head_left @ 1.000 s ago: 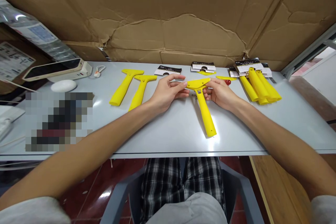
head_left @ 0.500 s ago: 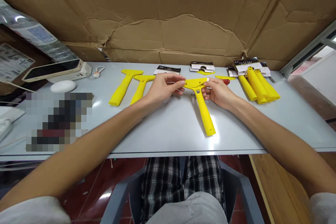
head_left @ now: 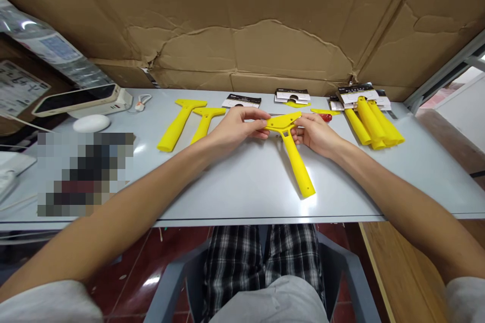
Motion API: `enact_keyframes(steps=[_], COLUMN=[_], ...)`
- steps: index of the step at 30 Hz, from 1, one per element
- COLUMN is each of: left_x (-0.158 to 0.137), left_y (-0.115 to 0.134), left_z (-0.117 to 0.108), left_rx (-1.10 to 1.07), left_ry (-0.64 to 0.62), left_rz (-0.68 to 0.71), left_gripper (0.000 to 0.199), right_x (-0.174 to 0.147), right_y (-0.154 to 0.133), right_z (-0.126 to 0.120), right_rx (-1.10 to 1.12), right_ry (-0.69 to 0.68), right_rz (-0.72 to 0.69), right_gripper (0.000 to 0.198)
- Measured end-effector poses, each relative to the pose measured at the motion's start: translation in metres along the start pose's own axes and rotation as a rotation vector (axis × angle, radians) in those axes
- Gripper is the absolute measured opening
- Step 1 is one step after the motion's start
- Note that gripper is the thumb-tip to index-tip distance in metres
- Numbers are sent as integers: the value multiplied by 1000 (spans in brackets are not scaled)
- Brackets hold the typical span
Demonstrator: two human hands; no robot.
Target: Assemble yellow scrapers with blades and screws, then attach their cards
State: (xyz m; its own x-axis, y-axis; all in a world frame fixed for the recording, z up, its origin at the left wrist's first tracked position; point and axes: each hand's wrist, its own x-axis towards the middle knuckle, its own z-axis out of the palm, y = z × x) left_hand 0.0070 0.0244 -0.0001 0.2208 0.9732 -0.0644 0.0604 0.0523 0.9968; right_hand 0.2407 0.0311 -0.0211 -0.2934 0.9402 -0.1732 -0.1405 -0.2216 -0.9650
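Observation:
A yellow scraper (head_left: 297, 161) with a T-shaped head is held up between both hands, its handle slanting down toward the front right. My left hand (head_left: 242, 123) pinches the left end of the head between thumb and fingers. The right end of the head is gripped by my right hand (head_left: 316, 132). Small screws (head_left: 279, 136) lie behind the scraper, partly hidden. A red-handled tool (head_left: 326, 117) shows just past my right fingers, most of it covered. Two more yellow scrapers, one at the left (head_left: 176, 126) and one closer (head_left: 203, 123), lie left of my left hand.
Yellow handles (head_left: 373, 121) with printed cards (head_left: 356, 95) are piled at the right. Folded cards (head_left: 291, 95) lie along the back, by a cardboard wall (head_left: 246, 50). A phone (head_left: 76, 100), a white mouse (head_left: 91, 123) and a plastic bottle (head_left: 53, 45) are at left.
The scraper's head has tilted a little, its right end raised, and the handle's lower end has swung slightly to the right. Both hands keep their hold.

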Motion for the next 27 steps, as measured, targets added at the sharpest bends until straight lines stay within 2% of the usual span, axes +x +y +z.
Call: enact_keyframes(steps=[6, 15, 27], left_x=[-1, 2, -4], left_y=[-3, -12, -6], left_z=[3, 5, 7], left_rx=[8, -135, -79], left_ry=[-53, -30, 21], left_rz=[52, -37, 11], left_gripper=[22, 14, 14], right_x=[2, 1, 0], right_y=[2, 2, -2], right_z=[-2, 0, -2], right_rx=[-28, -46, -4], right_ry=[-13, -12, -60], right_rz=[-4, -11, 3], right_gripper=[24, 17, 22])
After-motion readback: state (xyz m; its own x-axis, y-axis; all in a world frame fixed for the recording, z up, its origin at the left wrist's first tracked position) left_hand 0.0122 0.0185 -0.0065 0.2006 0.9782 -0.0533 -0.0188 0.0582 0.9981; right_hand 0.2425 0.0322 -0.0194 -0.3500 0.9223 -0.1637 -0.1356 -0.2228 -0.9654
